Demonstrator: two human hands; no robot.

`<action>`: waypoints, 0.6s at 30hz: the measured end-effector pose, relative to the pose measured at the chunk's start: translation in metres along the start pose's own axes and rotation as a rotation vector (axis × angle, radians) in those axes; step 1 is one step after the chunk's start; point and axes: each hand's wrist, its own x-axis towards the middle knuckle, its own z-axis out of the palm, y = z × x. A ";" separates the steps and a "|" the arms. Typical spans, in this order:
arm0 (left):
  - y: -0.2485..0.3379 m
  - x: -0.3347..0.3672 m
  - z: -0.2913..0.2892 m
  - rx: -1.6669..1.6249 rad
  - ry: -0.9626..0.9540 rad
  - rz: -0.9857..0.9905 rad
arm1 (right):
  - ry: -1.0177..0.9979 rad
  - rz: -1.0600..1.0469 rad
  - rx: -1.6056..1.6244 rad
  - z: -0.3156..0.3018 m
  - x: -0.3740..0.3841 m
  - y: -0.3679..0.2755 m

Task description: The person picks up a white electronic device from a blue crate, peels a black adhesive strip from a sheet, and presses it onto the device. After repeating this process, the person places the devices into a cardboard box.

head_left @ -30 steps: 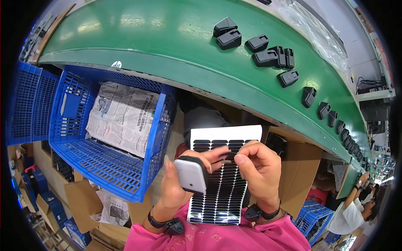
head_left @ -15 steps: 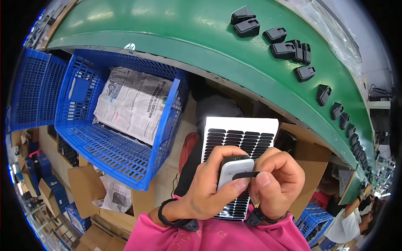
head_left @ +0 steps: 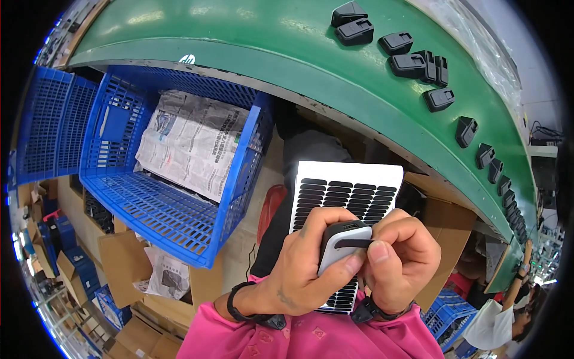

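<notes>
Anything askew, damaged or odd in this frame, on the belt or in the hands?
Nothing looks damaged or spilled. The black parts on the green belt lie unevenly, some bunched, others spaced. The left hand holds a small white device over the sticker sheet; the right hand presses a black strip onto it.

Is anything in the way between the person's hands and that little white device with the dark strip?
Nothing visible is. The left hand already wraps the small white device, and the right hand pinches the dark strip on its face. The sheet of black oval stickers lies behind them, not between.
</notes>
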 end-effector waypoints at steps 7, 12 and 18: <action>0.003 0.000 -0.002 -0.005 -0.014 -0.014 | 0.003 -0.017 -0.017 0.001 0.000 0.000; 0.006 0.001 -0.002 0.009 -0.019 -0.014 | 0.014 -0.015 -0.017 0.002 0.001 -0.001; 0.006 0.000 -0.003 0.020 -0.026 -0.004 | 0.008 -0.036 -0.030 0.003 -0.001 0.000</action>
